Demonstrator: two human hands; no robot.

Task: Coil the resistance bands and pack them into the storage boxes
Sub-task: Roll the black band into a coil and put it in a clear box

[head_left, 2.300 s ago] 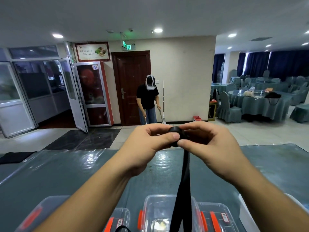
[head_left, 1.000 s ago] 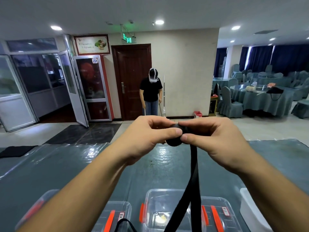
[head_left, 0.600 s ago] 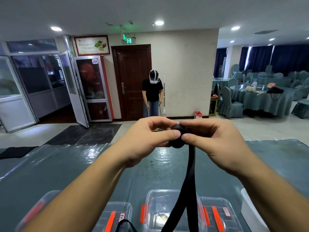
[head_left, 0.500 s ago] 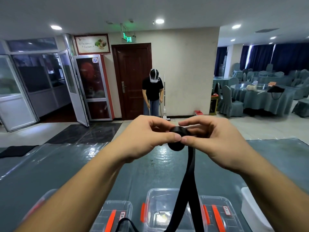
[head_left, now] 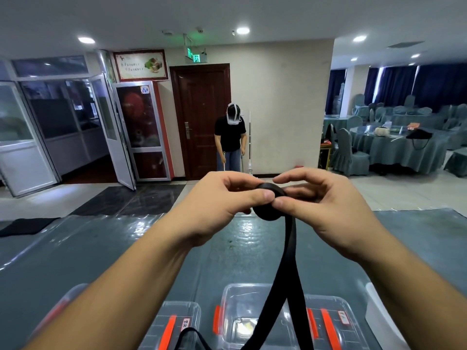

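Banquet hall – draped round tables (head_left: pixel 396 150), covered chairs (head_left: pixel 350 154)

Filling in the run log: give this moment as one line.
step: coiling | left hand: pinches coil | right hand: pinches coil | black band: partly rolled, tail hanging | storage box: open below

You can't read much here — the green exit sign (head_left: pixel 193 57) above the far door shows only symbols, and print on the framed poster (head_left: pixel 141 64) and box labels (head_left: pixel 185 324) blurs out.
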